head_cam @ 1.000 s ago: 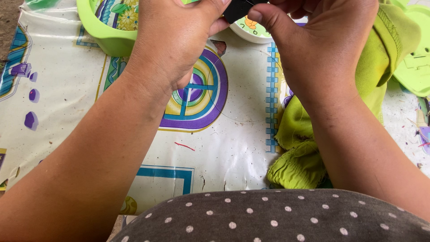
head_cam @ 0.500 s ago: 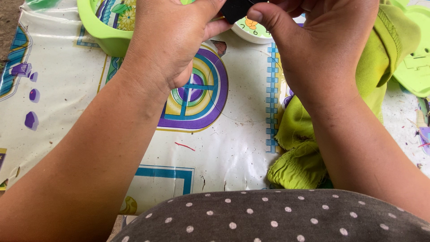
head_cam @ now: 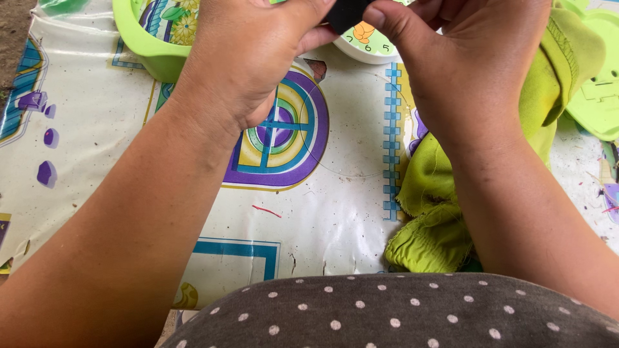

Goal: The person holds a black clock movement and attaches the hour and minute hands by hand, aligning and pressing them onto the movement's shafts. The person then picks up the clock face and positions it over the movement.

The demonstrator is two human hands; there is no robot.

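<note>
Nearest the camera, a grey garment with white dots (head_cam: 400, 316) fills the bottom edge of the view. Beyond it lies a white printed mat (head_cam: 335, 212), cracked and speckled with dirt, showing a purple, yellow and teal ring pattern between the two forearms and blue squares and purple shapes toward its left side. A crumpled yellow-green cloth (head_cam: 432, 225) rests on the mat just beside and partly under the right forearm, running up toward the top right corner.

Both arms reach away from the body and meet at the top middle of the view. The left hand (head_cam: 251, 58) and the right hand (head_cam: 471, 58) are raised above the mat, their fingers curled inward and pinching a small black object (head_cam: 345, 13) between them; the right thumb presses on its right side. The object is mostly hidden by the fingers and cut off by the top edge, so its shape cannot be told.

Farther off, under the hands, sits a white round clock face (head_cam: 371, 45). A light green plastic container (head_cam: 151, 45) stands at the top left, and a light green plastic piece (head_cam: 596, 84) lies at the far right.
</note>
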